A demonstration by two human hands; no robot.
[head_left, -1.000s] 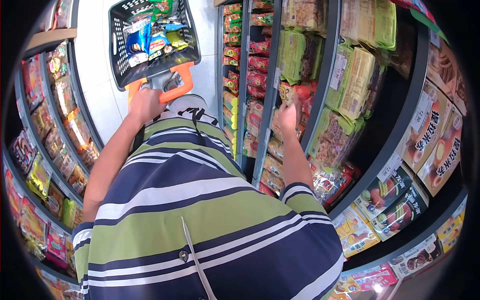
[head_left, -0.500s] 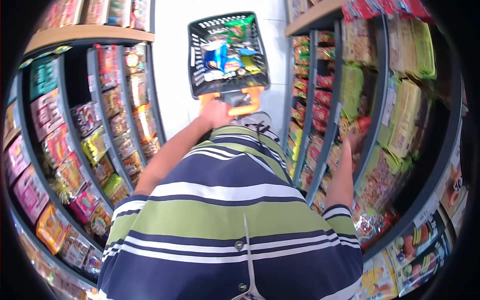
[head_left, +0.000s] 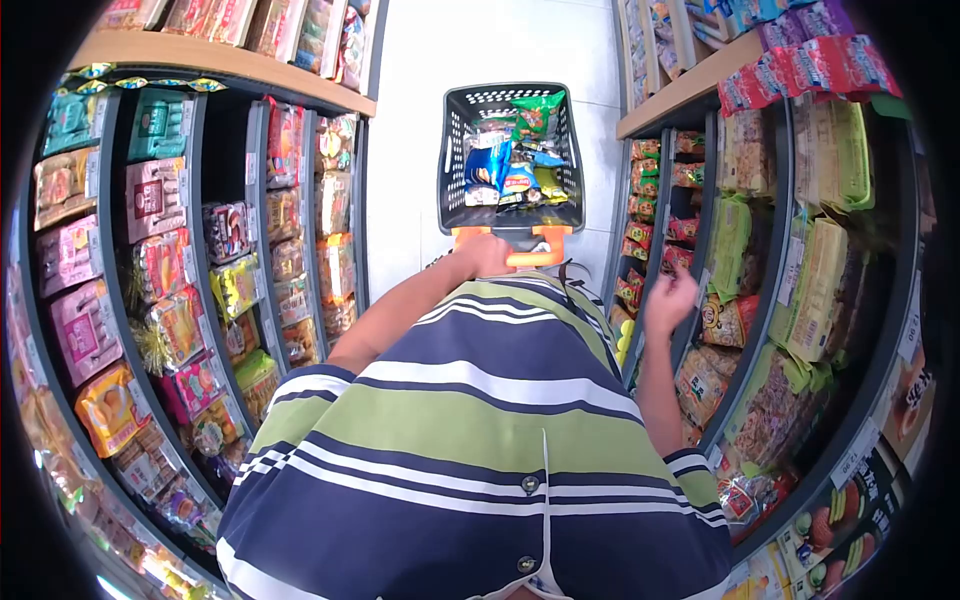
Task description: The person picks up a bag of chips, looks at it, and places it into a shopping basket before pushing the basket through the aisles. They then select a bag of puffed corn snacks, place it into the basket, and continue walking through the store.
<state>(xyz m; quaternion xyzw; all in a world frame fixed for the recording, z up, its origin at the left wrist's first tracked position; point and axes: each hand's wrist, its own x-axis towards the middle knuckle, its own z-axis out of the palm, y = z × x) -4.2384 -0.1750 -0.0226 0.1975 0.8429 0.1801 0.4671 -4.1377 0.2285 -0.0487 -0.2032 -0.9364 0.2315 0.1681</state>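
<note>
At the top centre is a black basket [head_left: 450, 150] holding several snack packets, among them a green packet [head_left: 536, 115] and a blue packet [head_left: 487, 165]. Its orange handle [head_left: 540, 256] is gripped by my left hand [head_left: 482, 257], closed round the left part. My right hand [head_left: 670, 300] is raised beside the right-hand shelves, near small red packets [head_left: 681, 258]. Its fingers are curled together, and what they hold, if anything, is too small to make out. A red and yellow packet [head_left: 728, 320] lies on the shelf just right of that hand.
Shelves of packaged snacks line both sides, with a wooden ledge [head_left: 230, 65] at the upper left and another wooden ledge [head_left: 690, 85] at the upper right. Red packets [head_left: 810, 75] hang over the right shelves. White tiled floor [head_left: 400, 190] runs between the shelves.
My right hand has drawn back from the red and yellow packet on the shelf, and its fingers have curled up. The basket, with my left hand on its handle, appears lower and further right.
</note>
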